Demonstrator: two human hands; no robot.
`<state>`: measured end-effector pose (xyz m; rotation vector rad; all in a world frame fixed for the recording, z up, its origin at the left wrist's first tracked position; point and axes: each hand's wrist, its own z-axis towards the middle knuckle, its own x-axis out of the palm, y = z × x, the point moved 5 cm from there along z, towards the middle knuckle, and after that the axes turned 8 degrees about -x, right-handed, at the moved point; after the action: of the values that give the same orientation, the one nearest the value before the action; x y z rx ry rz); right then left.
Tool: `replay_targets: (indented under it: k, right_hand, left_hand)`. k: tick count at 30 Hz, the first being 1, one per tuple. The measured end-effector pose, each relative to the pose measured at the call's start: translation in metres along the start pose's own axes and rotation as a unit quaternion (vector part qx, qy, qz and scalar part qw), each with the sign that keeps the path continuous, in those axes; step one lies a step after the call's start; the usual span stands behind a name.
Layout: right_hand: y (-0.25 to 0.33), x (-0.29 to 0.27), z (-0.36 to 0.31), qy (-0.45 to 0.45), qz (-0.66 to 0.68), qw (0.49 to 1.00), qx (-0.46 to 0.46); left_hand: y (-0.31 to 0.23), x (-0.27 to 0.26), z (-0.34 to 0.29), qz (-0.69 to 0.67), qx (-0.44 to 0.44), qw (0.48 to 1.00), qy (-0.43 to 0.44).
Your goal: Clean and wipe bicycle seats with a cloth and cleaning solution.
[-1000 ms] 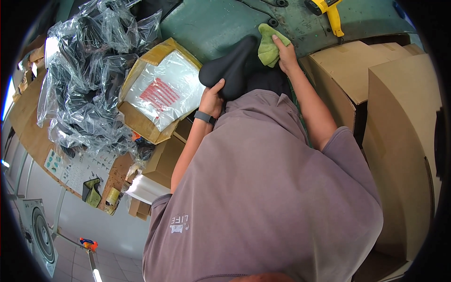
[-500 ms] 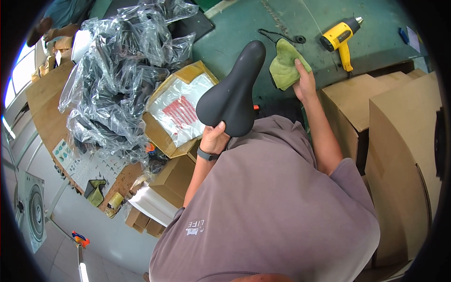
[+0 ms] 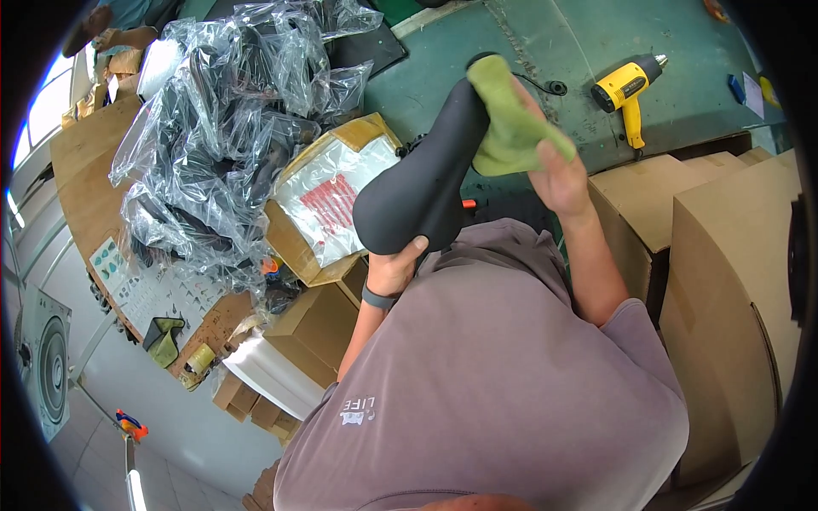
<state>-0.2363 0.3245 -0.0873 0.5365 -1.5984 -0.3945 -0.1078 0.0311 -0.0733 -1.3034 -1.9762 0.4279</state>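
A black bicycle saddle [image 3: 419, 175] is held in front of my body, its narrow nose pointing away from me and to the right. My left hand [image 3: 394, 269] grips its wide rear end, thumb on top and the other fingers hidden beneath. A green cloth [image 3: 511, 128] lies against the right side of the saddle's nose. Closed on that cloth is my right hand [image 3: 558, 179], slightly smeared by motion, with part of its fingers behind the fabric.
A heap of plastic-wrapped black items [image 3: 221, 145] covers the left side. Beside it stands an open carton [image 3: 294, 243] with plastic packaging inside. A yellow heat gun [image 3: 626, 89] lies on the green table [image 3: 588, 34]. Cardboard boxes [image 3: 724, 247] rise at the right.
The green cloth in my right hand has come left onto the saddle's nose. My left hand has tilted the saddle, and a dark clamp part now shows at its left edge.
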Motion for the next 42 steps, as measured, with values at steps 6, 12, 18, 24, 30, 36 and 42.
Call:
replay_targets:
  k: [6, 12, 18, 24, 30, 36, 42]
  right_hand:
    - [0.011, 0.044, 0.011, 0.134, -0.346, 0.910, -0.184]
    - [-0.044, 0.021, 0.025, -0.073, -0.229, 0.970, -0.024]
    - [-0.091, -0.036, 0.033, -0.257, 0.000, 0.962, 0.094]
    - [-0.059, -0.013, 0.022, 0.040, -0.387, 0.919, -0.067]
    - [-0.050, -0.013, 0.008, 0.105, -0.392, 0.907, -0.113]
    - [-0.108, -0.039, 0.015, -0.239, -0.095, 0.965, 0.043]
    - [-0.106, -0.055, 0.018, -0.230, -0.001, 0.966, 0.118]
  left_hand:
    - [-0.028, 0.025, -0.019, 0.383, 0.078, 0.920, -0.012]
    - [-0.034, 0.041, -0.023, 0.536, 0.175, 0.825, -0.046]
    - [-0.044, 0.035, -0.006, 0.639, 0.311, 0.701, -0.062]
    - [-0.039, 0.015, -0.012, 0.135, -0.058, 0.989, -0.009]
    - [-0.032, 0.021, -0.028, 0.063, -0.132, 0.989, -0.016]
    - [-0.019, 0.011, -0.010, 0.543, 0.084, 0.836, -0.014]
    - [-0.026, 0.008, 0.001, 0.403, 0.062, 0.913, 0.027]
